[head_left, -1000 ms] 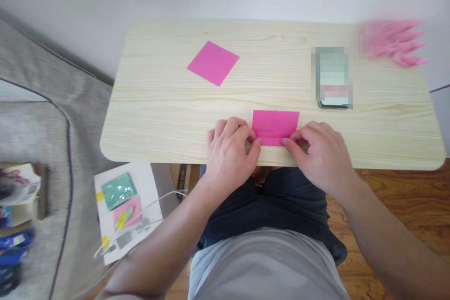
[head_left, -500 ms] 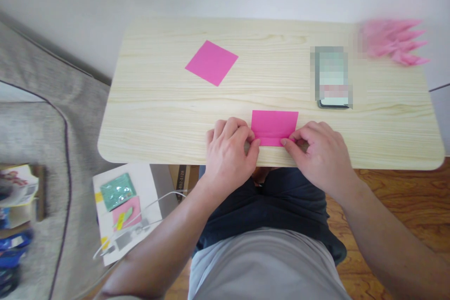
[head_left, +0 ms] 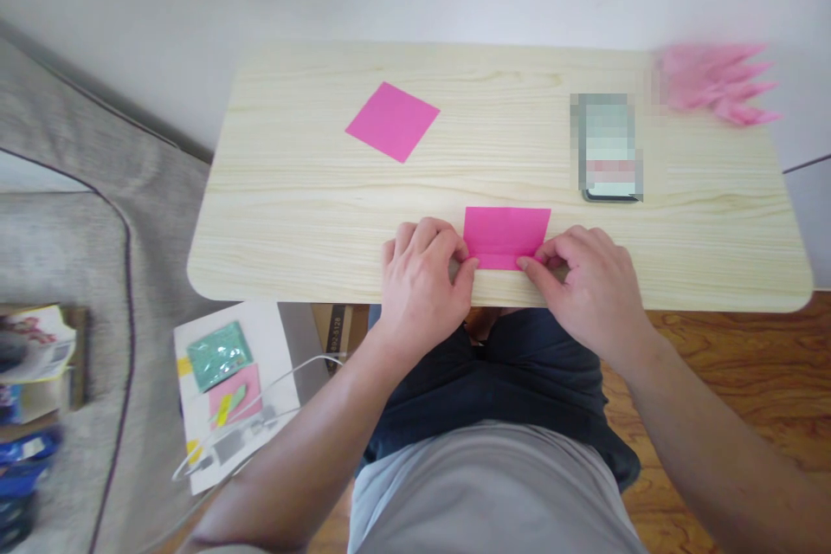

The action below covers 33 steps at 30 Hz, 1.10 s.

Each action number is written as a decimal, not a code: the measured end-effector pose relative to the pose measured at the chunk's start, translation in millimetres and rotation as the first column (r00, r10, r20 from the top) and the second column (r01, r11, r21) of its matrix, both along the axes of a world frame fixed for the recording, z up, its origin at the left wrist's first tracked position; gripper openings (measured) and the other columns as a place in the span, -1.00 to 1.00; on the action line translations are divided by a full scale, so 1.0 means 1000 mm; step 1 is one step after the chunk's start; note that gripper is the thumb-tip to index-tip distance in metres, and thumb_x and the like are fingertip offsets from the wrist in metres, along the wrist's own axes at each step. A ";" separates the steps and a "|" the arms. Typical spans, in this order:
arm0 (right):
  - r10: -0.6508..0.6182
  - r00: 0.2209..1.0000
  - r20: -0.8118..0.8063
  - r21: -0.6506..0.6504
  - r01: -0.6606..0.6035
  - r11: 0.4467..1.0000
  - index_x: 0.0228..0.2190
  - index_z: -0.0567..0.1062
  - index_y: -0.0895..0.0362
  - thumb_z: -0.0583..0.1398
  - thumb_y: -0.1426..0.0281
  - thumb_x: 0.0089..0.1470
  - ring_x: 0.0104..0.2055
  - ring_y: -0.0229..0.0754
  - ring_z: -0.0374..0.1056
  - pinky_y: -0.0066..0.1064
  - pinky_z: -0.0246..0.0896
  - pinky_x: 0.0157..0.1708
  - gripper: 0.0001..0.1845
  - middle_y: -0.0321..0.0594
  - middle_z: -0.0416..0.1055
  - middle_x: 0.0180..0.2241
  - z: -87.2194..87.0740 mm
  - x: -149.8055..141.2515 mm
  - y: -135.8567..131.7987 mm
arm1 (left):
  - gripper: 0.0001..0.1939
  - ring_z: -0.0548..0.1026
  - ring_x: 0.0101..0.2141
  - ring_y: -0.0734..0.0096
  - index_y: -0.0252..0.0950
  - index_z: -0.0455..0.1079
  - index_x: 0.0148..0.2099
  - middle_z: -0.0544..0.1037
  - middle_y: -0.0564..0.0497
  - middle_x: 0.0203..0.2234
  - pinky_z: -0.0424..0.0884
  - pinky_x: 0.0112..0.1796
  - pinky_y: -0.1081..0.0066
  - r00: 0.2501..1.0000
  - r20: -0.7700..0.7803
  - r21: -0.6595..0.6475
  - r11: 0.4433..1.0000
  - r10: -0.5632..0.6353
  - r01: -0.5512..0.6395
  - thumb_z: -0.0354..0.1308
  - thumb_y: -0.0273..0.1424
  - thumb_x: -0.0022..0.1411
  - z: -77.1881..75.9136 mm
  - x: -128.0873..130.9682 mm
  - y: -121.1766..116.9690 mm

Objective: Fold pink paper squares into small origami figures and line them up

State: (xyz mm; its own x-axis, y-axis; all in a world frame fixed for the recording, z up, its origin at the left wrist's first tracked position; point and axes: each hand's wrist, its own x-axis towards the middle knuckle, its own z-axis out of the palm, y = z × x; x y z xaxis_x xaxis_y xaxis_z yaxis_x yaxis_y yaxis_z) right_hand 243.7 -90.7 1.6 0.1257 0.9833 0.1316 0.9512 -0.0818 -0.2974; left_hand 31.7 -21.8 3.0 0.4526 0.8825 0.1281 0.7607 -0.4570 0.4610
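Observation:
A bright pink sheet of folding paper [head_left: 506, 230] lies near the front edge of the table, folded to a rectangle with a crease running across its lower part. At its lower left corner, the thumb and forefinger of my left hand [head_left: 425, 273] pinch the edge. My right hand [head_left: 588, 277] pinches the lower right corner in the same way, thumb on top of the paper. Farther back, to the left, a second pink sheet [head_left: 393, 123] lies flat, turned like a diamond.
On the light wooden table [head_left: 292, 216] a phone [head_left: 610, 147] with a blurred screen lies to the right. Pink folded paper pieces [head_left: 718, 85] sit at the back right corner. Below left, a white box [head_left: 266, 338] bears a green packet [head_left: 219, 355] and a cable. A grey sofa [head_left: 58, 251] stands left.
The view has shifted slightly. Both hands keep their pinch on the paper's lower corners, and the folded strip along the bottom looks a little flatter.

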 end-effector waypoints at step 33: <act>-0.010 0.996 -0.092 0.167 0.025 0.986 -0.13 0.58 0.02 0.30 0.25 0.22 -0.07 0.04 0.35 -0.13 0.15 -0.07 -0.80 -0.16 0.52 -0.19 -0.013 -0.006 -0.016 | -0.68 0.43 0.02 0.15 -0.05 0.59 0.02 0.61 0.04 -0.01 0.27 0.02 0.05 0.989 0.045 0.140 0.981 -0.139 0.131 0.12 -0.49 0.37 -0.005 0.001 -0.008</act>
State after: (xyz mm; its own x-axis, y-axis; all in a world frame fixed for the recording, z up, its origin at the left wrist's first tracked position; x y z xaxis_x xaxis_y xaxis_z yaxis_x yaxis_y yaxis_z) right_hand 237.7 -106.3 -11.7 0.1617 0.9458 0.2816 0.9186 -0.0400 -0.3932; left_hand 33.1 -29.6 -1.9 0.5555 0.7862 0.2706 0.6635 -0.6153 0.4257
